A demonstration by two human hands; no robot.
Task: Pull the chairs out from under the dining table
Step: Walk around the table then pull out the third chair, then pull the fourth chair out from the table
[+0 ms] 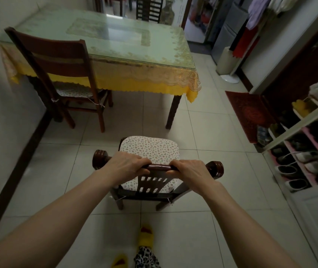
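Note:
A dark wooden chair [160,167] with a floral seat cushion stands on the tiled floor, well apart from the dining table [115,53]. My left hand [128,164] and my right hand [190,170] both grip its top rail, side by side. The table has a glass top over a yellow lace cloth. A second dark wooden chair [57,60] stands at the table's near left side, its seat partly under the cloth. A third chair back [149,8] shows beyond the table's far edge.
A wall runs along the left. On the right stand a white shoe rack [307,151] with several shoes, a red doormat [251,113] and a white fan base [228,64]. My yellow slippers [144,236] are just behind the chair.

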